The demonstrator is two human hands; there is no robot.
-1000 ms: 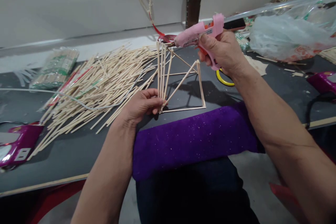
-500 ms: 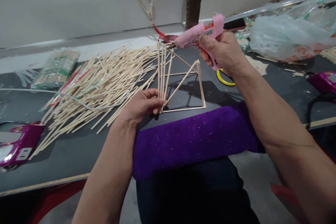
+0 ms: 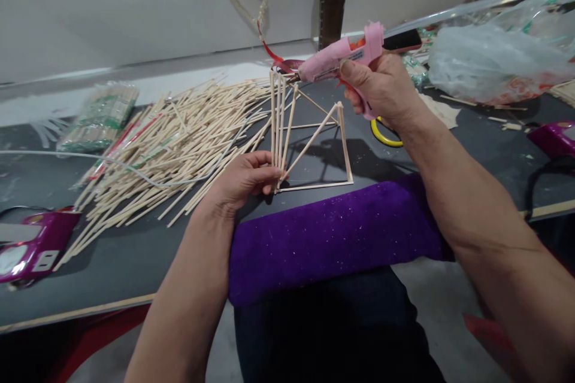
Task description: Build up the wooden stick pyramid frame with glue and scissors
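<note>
My left hand (image 3: 254, 176) pinches the lower front-left corner of a frame of thin wooden sticks (image 3: 314, 184), which stands on the grey table. Several sticks rise from that corner, and a slanted one runs to the frame's right-hand peak. My right hand (image 3: 381, 87) is wrapped round a pink hot glue gun (image 3: 330, 60), held level with its tip pointing left. The gun's metal nozzle is at the top of the upright sticks; whether it touches them I cannot tell. A long clear glue stick (image 3: 449, 12) extends from the gun's back.
A heap of loose wooden sticks (image 3: 179, 149) and a bagged bundle (image 3: 101, 116) lie left. A dark bottle (image 3: 331, 15) with a red lid stands behind. Yellow-handled scissors (image 3: 385, 136), a plastic bag (image 3: 489, 63) and purple devices (image 3: 40, 245) are around. Purple cloth (image 3: 332, 239) lies in front.
The view has shifted very slightly. Both hands, the stick frame and the glue gun keep nearly the same positions, with the nozzle still at the top of the uprights.
</note>
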